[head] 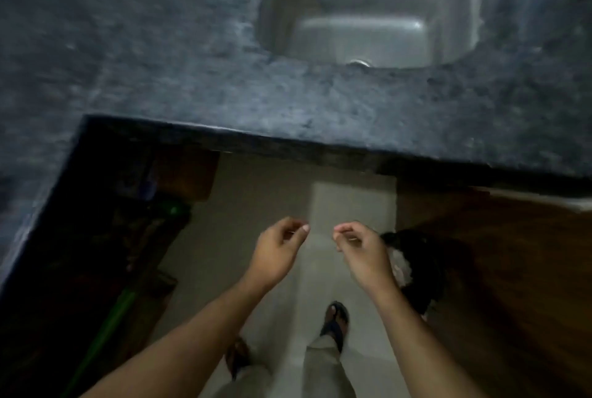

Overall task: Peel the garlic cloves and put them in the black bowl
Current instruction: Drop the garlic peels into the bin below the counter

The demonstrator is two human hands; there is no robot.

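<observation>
both hands hung near each other over the floor (266,205), left hand (278,251) and right hand (360,253) loosely curled, holding nothing visible.

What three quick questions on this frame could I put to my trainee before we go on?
1. True or false: garlic lies on the counter.
2. Multiple choice: where does the sink sit? A) far side of the counter, right of centre; B) on the floor; C) under the left hand.
3. Short answer: are the left hand and the right hand over the counter or over the floor?

Key:
1. False: no garlic and no black bowl show in this view.
2. A.
3. Over the floor, short of the counter edge, fingers loosely curled; the blur hides whether they pinch anything small.
</observation>
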